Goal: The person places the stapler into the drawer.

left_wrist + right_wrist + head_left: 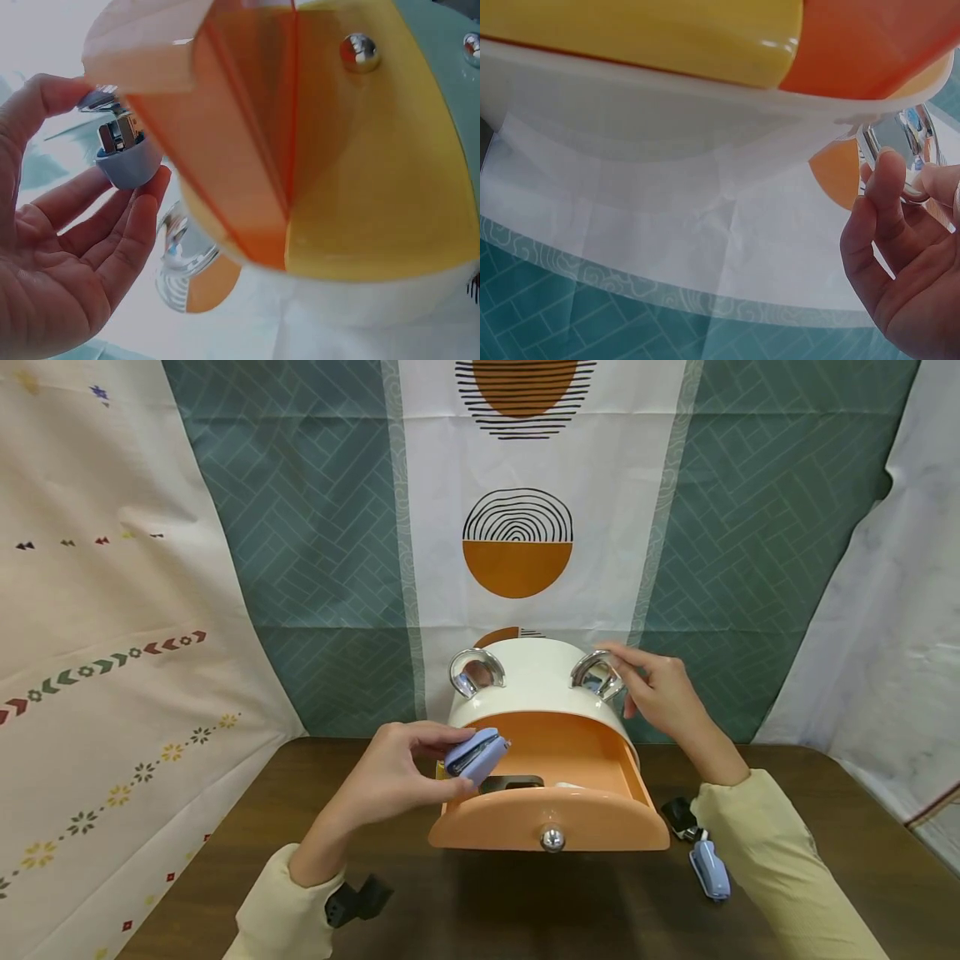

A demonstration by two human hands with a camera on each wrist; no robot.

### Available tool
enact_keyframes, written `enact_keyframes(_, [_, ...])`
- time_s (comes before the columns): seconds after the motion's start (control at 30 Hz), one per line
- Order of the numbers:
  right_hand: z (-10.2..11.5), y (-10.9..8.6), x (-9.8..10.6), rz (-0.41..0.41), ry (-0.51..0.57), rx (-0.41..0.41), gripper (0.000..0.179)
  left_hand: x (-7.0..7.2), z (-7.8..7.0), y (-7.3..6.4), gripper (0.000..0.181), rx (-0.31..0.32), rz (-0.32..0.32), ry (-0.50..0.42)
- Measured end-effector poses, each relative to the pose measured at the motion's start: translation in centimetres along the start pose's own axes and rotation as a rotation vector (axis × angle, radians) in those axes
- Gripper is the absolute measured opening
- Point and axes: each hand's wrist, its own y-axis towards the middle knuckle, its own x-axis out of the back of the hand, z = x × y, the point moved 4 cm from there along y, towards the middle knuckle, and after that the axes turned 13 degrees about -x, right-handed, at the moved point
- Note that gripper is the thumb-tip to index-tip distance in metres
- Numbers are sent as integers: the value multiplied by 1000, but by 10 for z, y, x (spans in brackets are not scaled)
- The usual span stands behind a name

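Observation:
My left hand (408, 768) pinches a small light-blue stapler (477, 755) between thumb and fingers, over the left side of an orange drawer (551, 820). The drawer is pulled out of a rounded white cabinet (534, 681) and has a silver ball knob (552, 839). In the left wrist view the stapler (131, 161) shows its metal inner parts. My right hand (660, 693) holds the right chrome ring (597, 673) on top of the cabinet, thumb and fingertips on it. In the drawer lie a dark object (512, 782) and, partly hidden, something white.
A second chrome ring (477, 672) stands at the cabinet's top left. On the brown table (300, 827), beside my right sleeve, lies a small light-blue object (708, 868). The left wrist view shows a yellow drawer front (382, 157). Patterned cloths (322, 527) hang behind and at the sides.

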Motion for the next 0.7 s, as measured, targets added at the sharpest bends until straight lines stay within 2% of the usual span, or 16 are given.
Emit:
enact_keyframes(0.4, [0,0,0,13,8,5,33,-21,10,18,41,-16,89,5])
enact_keyframes(0.57, [-2,1,-1,8,-2,7,32,-24,10,25,38,-36,95,66])
enact_keyframes(0.7, [-2,1,-1,3,-8,13,32,-25,10,27,38,-25,86,79])
